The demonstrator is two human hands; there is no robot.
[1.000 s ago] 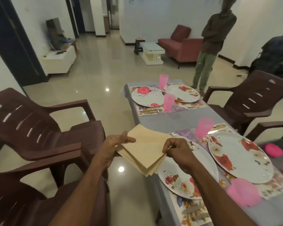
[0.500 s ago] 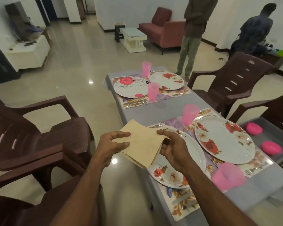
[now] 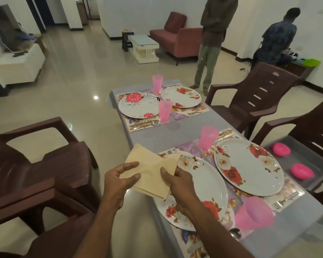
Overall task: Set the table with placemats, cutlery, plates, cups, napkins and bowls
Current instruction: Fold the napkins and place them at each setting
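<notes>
Napkins (image 3: pixel 151 170), lower edges behind hands

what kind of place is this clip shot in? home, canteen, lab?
Most likely a home, an open living and dining room. A table laid with flowered plates stands among plastic armchairs; behind it are a red sofa and a low coffee table on a tiled floor.

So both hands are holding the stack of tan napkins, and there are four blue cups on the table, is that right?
Not quite: the cups are pink, not blue, as the head view shows. The rest holds: the left hand and right hand both hold the stack of tan napkins, and four cups stand on the table.
</notes>
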